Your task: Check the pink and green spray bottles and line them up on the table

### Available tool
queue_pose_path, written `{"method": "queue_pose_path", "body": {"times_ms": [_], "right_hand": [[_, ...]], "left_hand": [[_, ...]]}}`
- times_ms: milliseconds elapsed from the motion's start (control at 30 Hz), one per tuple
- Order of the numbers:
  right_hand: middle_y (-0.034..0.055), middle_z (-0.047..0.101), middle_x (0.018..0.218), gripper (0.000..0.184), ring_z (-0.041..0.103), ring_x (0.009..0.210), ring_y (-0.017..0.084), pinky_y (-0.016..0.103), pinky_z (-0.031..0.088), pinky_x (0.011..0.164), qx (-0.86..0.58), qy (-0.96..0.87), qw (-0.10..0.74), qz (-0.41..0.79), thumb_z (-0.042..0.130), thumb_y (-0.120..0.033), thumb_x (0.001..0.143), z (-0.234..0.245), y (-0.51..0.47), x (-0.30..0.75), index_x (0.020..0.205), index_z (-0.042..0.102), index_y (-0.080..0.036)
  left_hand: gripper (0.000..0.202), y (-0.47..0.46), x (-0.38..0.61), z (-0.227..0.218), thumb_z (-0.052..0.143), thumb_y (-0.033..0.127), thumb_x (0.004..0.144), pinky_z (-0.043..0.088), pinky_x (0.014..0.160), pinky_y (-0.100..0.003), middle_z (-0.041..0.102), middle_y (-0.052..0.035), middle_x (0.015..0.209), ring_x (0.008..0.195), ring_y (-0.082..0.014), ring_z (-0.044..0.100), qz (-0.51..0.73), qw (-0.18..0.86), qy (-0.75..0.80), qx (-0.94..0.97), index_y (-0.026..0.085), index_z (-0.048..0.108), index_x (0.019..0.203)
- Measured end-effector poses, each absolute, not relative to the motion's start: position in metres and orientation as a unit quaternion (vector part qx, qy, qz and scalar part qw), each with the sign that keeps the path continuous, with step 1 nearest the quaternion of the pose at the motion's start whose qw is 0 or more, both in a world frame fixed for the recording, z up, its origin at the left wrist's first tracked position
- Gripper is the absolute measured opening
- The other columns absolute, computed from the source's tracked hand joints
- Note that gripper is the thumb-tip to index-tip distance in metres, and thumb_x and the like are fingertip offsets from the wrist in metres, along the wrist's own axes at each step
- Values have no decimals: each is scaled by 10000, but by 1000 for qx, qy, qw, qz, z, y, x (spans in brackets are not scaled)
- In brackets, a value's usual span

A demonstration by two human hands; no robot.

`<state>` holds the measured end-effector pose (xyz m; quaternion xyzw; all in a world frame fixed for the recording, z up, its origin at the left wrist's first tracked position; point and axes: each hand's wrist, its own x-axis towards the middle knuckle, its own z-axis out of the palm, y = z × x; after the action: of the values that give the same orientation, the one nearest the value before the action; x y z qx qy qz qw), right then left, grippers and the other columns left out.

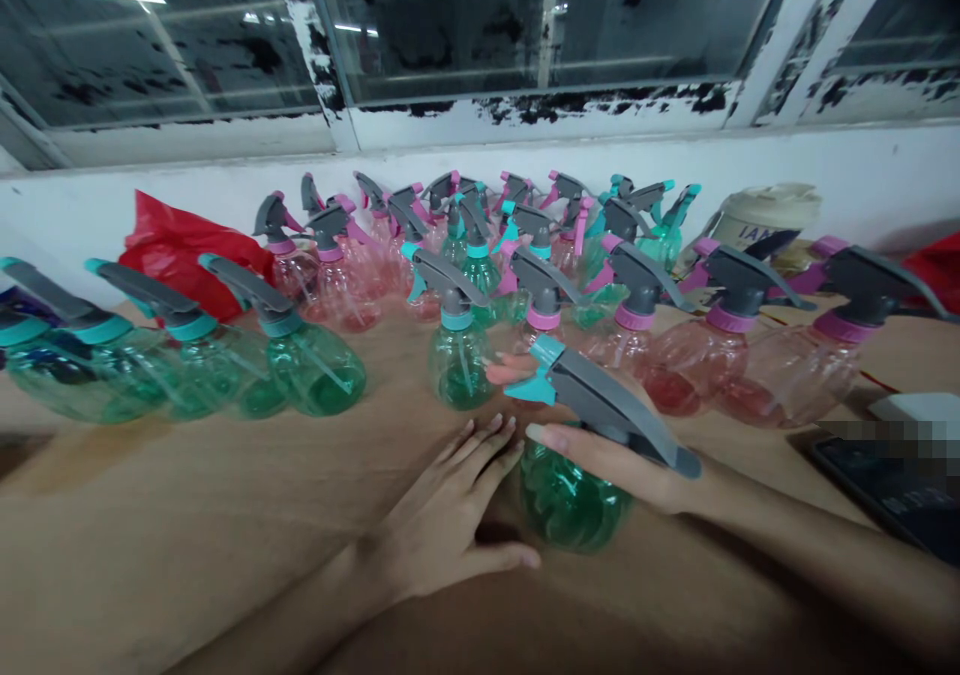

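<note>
In the head view, my right hand point(600, 455) is wrapped round the neck of a green spray bottle point(574, 510) with a grey and turquoise trigger head. The bottle stands roughly upright, close to me. My left hand point(450, 525) lies flat on the wooden table point(285, 545) just left of this bottle, fingers stretched and thumb apart. Beyond my hands stands another green spray bottle point(460, 363), at the near end of a cluster. To its right runs a row of pink spray bottles point(690, 365) with grey and pink heads.
Several green spray bottles point(315, 365) line the left side. More pink and green bottles point(349, 290) crowd the back near the wall. A red plastic bag point(187, 255), a whitish tub point(765, 220) and a dark phone point(892, 500) also lie about. Windows point(555, 25) rise behind.
</note>
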<state>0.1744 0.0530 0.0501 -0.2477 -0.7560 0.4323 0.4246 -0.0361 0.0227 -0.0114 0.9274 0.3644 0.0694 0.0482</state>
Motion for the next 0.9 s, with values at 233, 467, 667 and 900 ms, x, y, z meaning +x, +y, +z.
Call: {"method": "queue_pose_path", "body": {"times_ms": [233, 467, 667, 900], "right_hand": [[26, 668, 1056, 350, 633, 743, 147, 311, 517, 715, -258, -745, 409, 460, 595, -260, 848, 52, 52, 174, 1197, 597, -268], [-26, 624, 693, 154, 561, 565, 117, 277, 471, 569, -294, -754, 432, 397, 644, -369, 811, 53, 51, 171, 826, 640, -216], [-17, 623, 739, 182, 573, 632, 121, 281, 472, 653, -281, -761, 446, 378, 596, -391, 848, 53, 52, 171, 837, 626, -211], [10, 648, 887, 241, 608, 743, 166, 328, 490, 711, -304, -748, 457, 373, 624, -349, 830, 50, 49, 170, 1043, 614, -239]], "left_hand": [[900, 22, -35, -9, 449, 710, 840, 237, 1126, -481, 278, -174, 1514, 1412, -306, 189, 57, 57, 373, 925, 97, 244, 1466], [889, 22, -35, -9, 435, 703, 853, 188, 1143, -471, 286, -163, 1513, 1415, -291, 188, 65, 56, 368, 926, 98, 226, 1470], [870, 23, -35, -9, 421, 691, 868, 212, 1129, -490, 274, -170, 1516, 1410, -305, 196, 65, 57, 371, 925, 110, 202, 1479], [838, 21, -35, -7, 435, 671, 875, 222, 1132, -491, 289, -172, 1509, 1409, -301, 201, 68, 53, 364, 928, 101, 248, 1460]]}}
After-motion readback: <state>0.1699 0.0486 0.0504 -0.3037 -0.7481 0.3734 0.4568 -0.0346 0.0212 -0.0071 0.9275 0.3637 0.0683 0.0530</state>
